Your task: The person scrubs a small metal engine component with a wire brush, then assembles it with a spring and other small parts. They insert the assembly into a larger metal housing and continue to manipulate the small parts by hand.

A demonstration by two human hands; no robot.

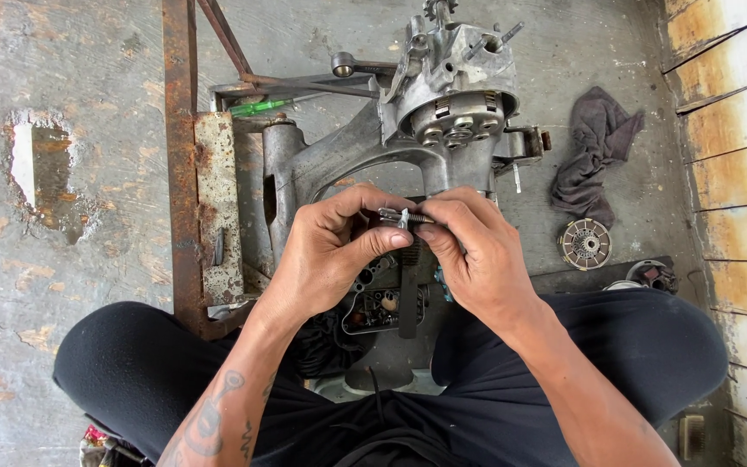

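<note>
My left hand and my right hand meet in the middle of the view, both pinching a small metal bolt-like part held level between the fingertips. Just beyond the hands lies a grey motor scooter engine casing with its clutch face toward me. Under my hands a small dark part with holes and a black flat tool rest on the floor between my knees.
A rusty steel frame runs along the left. A green-handled screwdriver lies by the casing. At the right are a dark rag, a round clutch disc and a wall of pale boards.
</note>
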